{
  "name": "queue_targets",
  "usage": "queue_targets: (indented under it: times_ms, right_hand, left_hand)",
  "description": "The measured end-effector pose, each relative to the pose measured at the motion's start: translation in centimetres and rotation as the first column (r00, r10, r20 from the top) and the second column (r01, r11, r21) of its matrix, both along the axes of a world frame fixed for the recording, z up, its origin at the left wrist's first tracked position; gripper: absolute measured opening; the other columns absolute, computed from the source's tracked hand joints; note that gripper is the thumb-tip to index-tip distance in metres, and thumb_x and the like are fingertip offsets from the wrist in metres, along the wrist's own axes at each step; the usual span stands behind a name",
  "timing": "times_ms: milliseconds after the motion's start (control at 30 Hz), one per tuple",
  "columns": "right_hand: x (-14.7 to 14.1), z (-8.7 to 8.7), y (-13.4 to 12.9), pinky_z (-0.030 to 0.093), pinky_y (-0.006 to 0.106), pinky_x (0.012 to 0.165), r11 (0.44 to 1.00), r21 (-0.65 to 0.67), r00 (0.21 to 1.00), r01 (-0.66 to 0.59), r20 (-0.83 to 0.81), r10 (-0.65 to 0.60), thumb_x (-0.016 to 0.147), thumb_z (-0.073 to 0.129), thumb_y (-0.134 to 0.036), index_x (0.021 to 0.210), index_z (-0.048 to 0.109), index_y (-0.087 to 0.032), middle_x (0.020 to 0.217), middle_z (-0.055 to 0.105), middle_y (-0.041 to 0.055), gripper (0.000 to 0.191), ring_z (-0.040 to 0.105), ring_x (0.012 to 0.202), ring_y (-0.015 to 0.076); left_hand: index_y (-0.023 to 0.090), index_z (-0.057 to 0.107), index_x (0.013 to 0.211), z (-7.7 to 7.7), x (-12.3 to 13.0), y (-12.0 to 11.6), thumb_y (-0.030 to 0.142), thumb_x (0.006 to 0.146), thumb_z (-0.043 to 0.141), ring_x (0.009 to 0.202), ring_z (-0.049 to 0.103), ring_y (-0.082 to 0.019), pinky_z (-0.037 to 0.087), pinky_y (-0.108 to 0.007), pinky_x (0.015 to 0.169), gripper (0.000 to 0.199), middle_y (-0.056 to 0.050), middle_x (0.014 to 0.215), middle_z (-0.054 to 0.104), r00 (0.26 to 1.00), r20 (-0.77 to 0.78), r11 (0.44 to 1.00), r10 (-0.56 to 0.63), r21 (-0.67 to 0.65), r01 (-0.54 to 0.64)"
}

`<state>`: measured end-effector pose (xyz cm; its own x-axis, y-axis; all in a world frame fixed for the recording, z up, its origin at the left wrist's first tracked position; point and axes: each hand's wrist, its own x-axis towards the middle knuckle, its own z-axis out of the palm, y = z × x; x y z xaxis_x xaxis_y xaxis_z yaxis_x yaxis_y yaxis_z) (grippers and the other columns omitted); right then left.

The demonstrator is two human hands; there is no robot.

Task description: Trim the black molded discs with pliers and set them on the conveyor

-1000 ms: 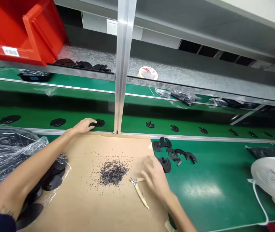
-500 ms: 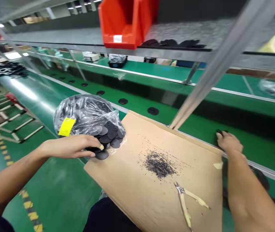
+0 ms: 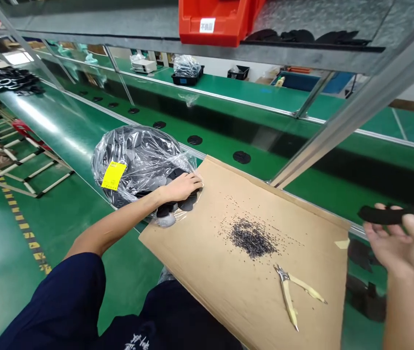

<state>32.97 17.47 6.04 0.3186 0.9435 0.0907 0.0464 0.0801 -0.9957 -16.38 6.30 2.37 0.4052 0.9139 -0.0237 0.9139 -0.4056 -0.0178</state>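
While the right hand (image 3: 398, 238) gripped a black part (image 3: 385, 215), the left (image 3: 185, 187) touched the bag (image 3: 137, 158) — its grip I cannot tell.

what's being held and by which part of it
The right hand holds a curved black piece, thumb on its right end, fingers underneath. Whether the left hand grips anything cannot be told.

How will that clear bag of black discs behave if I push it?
The bag should sag and shift, its film being thin and creased. It looks fairly heavy, packed with black discs. Some may slide onto the cardboard, where its mouth seems open.
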Motion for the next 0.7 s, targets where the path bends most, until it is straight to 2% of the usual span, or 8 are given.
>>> queue_targets:
  times_ms: [100,233,300,367,433,533,600,700]
  right_hand:
    - [-3.2,0.8,-4.7,0.050,0.046,0.100,0.980,-0.191,0.974,-0.055,-0.228,0.010,0.054,0.089,-0.029,0.076,0.065,-0.023,0.121,0.067,0.0120,0.033,0.060,0.124,0.0278]
    - [-7.3,-0.8,-9.7,0.054,0.046,0.098,0.925,-0.271,0.947,-0.268,-0.250,0.201,0.054,0.093,-0.042,0.087,0.073,-0.022,0.115,0.072,0.0121,0.044,0.068,0.112,0.0292]
    - [-8.7,-2.1,-11.6,0.057,0.042,0.094,0.888,-0.295,0.927,-0.352,-0.243,0.287,0.055,0.093,-0.049,0.091,0.075,-0.022,0.110,0.075,0.0097,0.048,0.070,0.109,0.0279]
    - [-9.9,-3.2,-13.1,0.060,0.036,0.084,0.860,-0.306,0.908,-0.407,-0.233,0.347,0.059,0.091,-0.054,0.095,0.077,-0.023,0.108,0.076,0.0080,0.050,0.071,0.104,0.0256]
    - [-11.3,-4.1,-14.3,0.059,0.029,0.066,0.834,-0.305,0.885,-0.460,-0.227,0.406,0.064,0.088,-0.057,0.102,0.078,-0.022,0.108,0.077,0.0084,0.053,0.072,0.092,0.0226]
    - [-13.5,-4.9,-15.5,0.053,0.024,0.052,0.774,-0.285,0.821,-0.565,-0.281,0.496,0.065,0.087,-0.056,0.106,0.079,-0.020,0.106,0.077,0.0095,0.056,0.070,0.076,0.0184]
    - [-14.9,-5.3,-16.0,0.057,0.027,0.058,0.758,-0.253,0.788,-0.601,-0.347,0.509,0.063,0.089,-0.055,0.105,0.079,-0.019,0.099,0.078,0.0088,0.056,0.071,0.078,0.0193]
    - [-16.0,-6.1,-16.5,0.062,0.035,0.077,0.782,-0.238,0.797,-0.577,-0.374,0.474,0.060,0.090,-0.055,0.103,0.078,-0.018,0.098,0.078,0.0078,0.057,0.073,0.088,0.0228]
  left_hand:
    - [0.015,0.070,0.110,0.1,0.0,1.3,0.008,0.086,0.058,0.111,0.059,-0.027,0.042,-0.037,0.088,0.028,-0.014,0.117,0.070,1.000,0.020,1.000,-0.005,-0.008,0.005]
    - [0.015,0.072,0.095,1.5,-0.3,1.2,0.017,0.091,0.057,0.102,0.060,-0.027,0.045,-0.038,0.085,0.016,-0.013,0.104,0.070,0.997,0.074,0.999,0.003,0.035,-0.006]
    - [0.015,0.071,0.093,2.4,-0.3,0.2,0.021,0.093,0.055,0.096,0.061,-0.025,0.047,-0.037,0.085,0.017,-0.011,0.100,0.069,0.960,0.277,0.993,0.041,0.095,-0.070]
    - [0.016,0.069,0.097,2.8,0.3,-1.2,0.026,0.092,0.058,0.091,0.063,-0.022,0.050,-0.035,0.083,0.016,-0.008,0.099,0.069,0.794,0.604,0.982,0.067,0.103,-0.161]
    - [0.017,0.066,0.099,2.5,1.9,-2.7,0.032,0.089,0.066,0.087,0.066,-0.018,0.052,-0.031,0.080,0.018,-0.005,0.096,0.069,0.484,0.871,0.979,0.084,0.019,-0.204]
    - [0.018,0.061,0.090,0.6,6.4,-4.5,0.039,0.080,0.080,0.083,0.068,-0.014,0.054,-0.028,0.080,0.030,-0.002,0.088,0.067,0.058,0.987,0.979,0.151,-0.141,-0.148]
    - [0.018,0.062,0.093,-1.0,9.9,-5.2,0.041,0.079,0.082,0.084,0.069,-0.014,0.055,-0.028,0.080,0.033,-0.002,0.088,0.069,-0.055,0.981,0.977,0.184,-0.189,-0.096]
    - [0.017,0.068,0.109,-2.4,14.2,-5.4,0.041,0.086,0.075,0.091,0.070,-0.017,0.057,-0.030,0.083,0.033,-0.007,0.099,0.073,0.007,0.984,0.982,0.177,-0.176,-0.071]
